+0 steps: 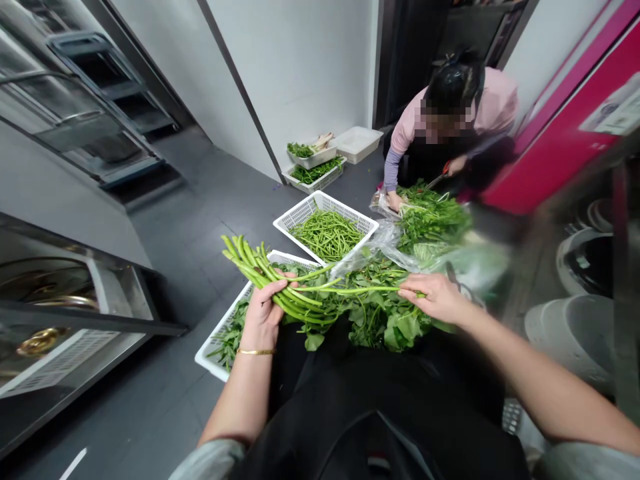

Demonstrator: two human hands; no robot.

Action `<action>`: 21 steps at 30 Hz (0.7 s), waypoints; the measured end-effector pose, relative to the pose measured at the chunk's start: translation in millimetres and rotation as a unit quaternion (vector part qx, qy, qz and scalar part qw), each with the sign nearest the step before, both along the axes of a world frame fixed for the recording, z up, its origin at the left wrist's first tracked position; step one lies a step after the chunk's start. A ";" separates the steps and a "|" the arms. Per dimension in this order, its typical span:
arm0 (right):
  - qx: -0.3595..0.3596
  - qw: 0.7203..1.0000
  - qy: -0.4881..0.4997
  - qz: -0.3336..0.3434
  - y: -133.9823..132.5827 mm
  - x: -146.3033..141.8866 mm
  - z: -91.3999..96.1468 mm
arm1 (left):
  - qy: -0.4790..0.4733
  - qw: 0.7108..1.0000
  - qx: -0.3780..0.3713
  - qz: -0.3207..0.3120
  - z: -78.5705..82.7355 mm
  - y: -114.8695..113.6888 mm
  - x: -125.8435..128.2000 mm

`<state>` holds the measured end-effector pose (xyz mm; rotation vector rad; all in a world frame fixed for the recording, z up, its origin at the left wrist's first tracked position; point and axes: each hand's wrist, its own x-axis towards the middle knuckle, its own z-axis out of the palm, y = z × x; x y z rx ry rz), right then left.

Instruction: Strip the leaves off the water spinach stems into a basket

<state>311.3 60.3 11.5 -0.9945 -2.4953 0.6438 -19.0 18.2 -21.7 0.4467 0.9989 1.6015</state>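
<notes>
Here, left hand [266, 308] around green stems [253, 264].

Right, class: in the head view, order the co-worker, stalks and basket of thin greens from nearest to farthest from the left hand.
1. Stalks, in the left hand
2. Basket of thin greens, ahead, right
3. Co-worker, farther ahead, right

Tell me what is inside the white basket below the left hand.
Green leaves show in the white basket, along its left side. The left hand and bundle of stems cover part of it; what lies beneath cannot be seen.
</notes>
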 end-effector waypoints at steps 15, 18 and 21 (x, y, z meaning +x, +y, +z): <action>0.044 0.986 0.021 -0.157 -3.3 24.9 31.7 | -0.074 0.996 -0.044 0.024 19.7 8.0 16.4; 0.127 0.984 -0.122 -0.025 4.9 -25.3 33.5 | -0.073 0.997 -0.036 0.016 22.3 6.3 19.1; 0.152 0.965 -0.202 0.070 14.6 -56.0 21.7 | -0.073 0.997 -0.031 0.010 20.9 0.8 18.9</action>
